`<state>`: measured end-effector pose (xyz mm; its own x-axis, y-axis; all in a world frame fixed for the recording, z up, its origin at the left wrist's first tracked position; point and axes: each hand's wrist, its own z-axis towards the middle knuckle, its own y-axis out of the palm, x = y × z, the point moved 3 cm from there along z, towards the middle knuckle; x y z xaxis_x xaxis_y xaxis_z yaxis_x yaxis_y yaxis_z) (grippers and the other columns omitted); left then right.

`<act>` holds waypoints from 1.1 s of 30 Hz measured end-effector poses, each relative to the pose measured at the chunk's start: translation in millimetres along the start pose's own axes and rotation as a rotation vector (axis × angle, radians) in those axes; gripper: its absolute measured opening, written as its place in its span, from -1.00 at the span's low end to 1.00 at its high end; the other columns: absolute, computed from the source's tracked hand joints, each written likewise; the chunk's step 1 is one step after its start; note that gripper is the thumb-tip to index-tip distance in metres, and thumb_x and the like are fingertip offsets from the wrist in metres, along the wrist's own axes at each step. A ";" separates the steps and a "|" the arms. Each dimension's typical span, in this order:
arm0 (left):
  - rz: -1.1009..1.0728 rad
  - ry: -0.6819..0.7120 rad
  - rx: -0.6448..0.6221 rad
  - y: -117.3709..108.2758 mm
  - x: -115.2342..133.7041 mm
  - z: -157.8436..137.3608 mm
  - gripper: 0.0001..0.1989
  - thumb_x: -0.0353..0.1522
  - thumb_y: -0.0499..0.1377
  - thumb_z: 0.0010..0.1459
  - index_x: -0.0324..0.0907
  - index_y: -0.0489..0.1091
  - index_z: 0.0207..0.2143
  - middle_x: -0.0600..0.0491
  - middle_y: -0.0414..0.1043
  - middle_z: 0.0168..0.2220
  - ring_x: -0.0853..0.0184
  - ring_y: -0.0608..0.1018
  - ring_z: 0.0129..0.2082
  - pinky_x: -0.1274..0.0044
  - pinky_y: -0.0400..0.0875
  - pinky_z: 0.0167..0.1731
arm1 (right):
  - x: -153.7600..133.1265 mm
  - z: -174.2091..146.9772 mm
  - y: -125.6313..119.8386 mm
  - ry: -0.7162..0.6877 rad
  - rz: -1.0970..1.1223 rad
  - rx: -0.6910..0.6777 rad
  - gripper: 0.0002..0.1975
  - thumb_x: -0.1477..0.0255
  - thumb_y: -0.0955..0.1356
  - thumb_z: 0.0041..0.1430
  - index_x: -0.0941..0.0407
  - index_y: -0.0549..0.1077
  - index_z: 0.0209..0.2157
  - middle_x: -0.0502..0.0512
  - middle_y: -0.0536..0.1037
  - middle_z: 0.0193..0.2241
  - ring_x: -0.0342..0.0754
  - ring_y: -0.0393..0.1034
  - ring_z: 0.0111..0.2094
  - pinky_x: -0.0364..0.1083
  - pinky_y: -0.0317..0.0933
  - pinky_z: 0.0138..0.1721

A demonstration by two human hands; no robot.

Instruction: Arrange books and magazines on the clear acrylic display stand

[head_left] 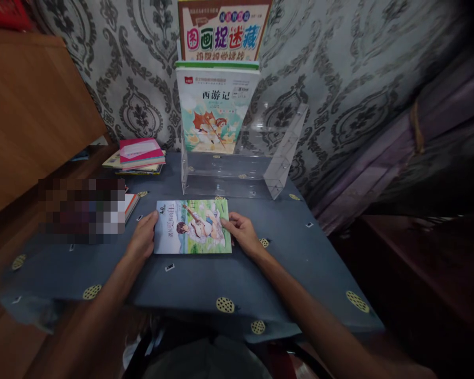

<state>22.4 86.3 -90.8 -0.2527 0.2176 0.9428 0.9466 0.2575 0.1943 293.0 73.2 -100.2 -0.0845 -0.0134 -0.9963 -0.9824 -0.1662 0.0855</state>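
A thin paperback book (193, 227) is held sideways between my two hands, above the blue tablecloth. Its cover shows a figure with a guitar on green grass. My left hand (144, 234) grips the left edge, and my right hand (243, 231) pinches the right edge with the thumb on the cover. Behind it stands a clear acrylic book rack (280, 158). In the rack's left part leans a white and green book (217, 113), with a brown picture book (225, 31) rising behind it.
A pile of books with a pink one (140, 151) on top lies at the table's back left. Nearer is another book (129, 208), partly covered by a blurred-out patch. A wooden cabinet (35, 100) borders the left, a purple curtain (375, 142) the right. The tablecloth (300, 273) has pineapple prints.
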 end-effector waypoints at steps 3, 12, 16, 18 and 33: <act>0.065 0.032 -0.029 -4.4 -4.1 6.6 -0.58 -0.05 0.34 -0.20 -0.17 0.38 -0.43 0.08 0.49 -0.52 0.25 0.59 -0.39 0.53 0.45 -0.45 | 2.4 0.8 0.6 0.014 -0.050 -0.038 -0.54 -0.01 0.48 0.00 0.09 0.38 -0.41 -0.13 0.45 -0.67 -0.24 0.18 -0.76 -0.23 0.06 -0.75; 0.654 0.470 -0.030 -20.0 -6.7 14.6 -0.57 -0.25 0.16 0.07 -0.23 0.38 -0.01 -0.06 0.54 -0.20 0.19 0.58 -0.20 0.32 0.50 -0.14 | 8.7 5.9 -2.7 0.046 -0.228 -0.060 -0.51 -0.05 0.45 0.00 0.12 0.41 -0.41 -0.10 0.47 -0.65 -0.21 0.27 -0.73 -0.21 0.15 -0.69; 1.030 0.714 0.007 -16.3 -9.6 7.2 -0.66 -0.34 0.07 0.19 -0.20 0.40 0.00 -0.12 0.46 -0.09 0.13 0.51 -0.04 0.21 0.42 0.06 | 8.3 5.3 -4.9 0.076 -0.329 -0.017 -0.51 -0.06 0.43 0.03 0.11 0.41 -0.36 -0.10 0.47 -0.66 -0.16 0.29 -0.73 -0.19 0.16 -0.68; 1.179 0.783 0.014 -12.7 -13.1 2.4 -0.65 -0.36 0.02 0.25 -0.22 0.41 0.03 -0.16 0.44 -0.02 0.11 0.48 0.00 0.19 0.39 0.10 | 4.9 3.6 -7.8 0.107 -0.436 0.024 -0.53 -0.02 0.40 0.10 0.12 0.42 -0.27 -0.09 0.48 -0.66 -0.12 0.32 -0.71 -0.16 0.19 -0.65; 1.533 0.833 -0.009 -5.1 -20.7 -7.4 -0.53 -0.34 -0.14 0.37 -0.27 0.36 0.19 -0.20 0.38 0.23 0.02 0.36 0.26 0.13 0.38 0.11 | -9.3 16.2 118.3 -0.509 -1.227 -0.357 -0.72 0.52 0.22 0.40 0.27 0.37 0.08 0.39 0.48 0.13 0.08 0.26 0.25 0.10 0.08 0.29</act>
<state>24.3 73.5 -109.3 0.9556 -0.2630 0.1331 0.2107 0.2937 -0.9324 174.9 69.7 -80.8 0.6712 0.6708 -0.3154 -0.3814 -0.0522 -0.9229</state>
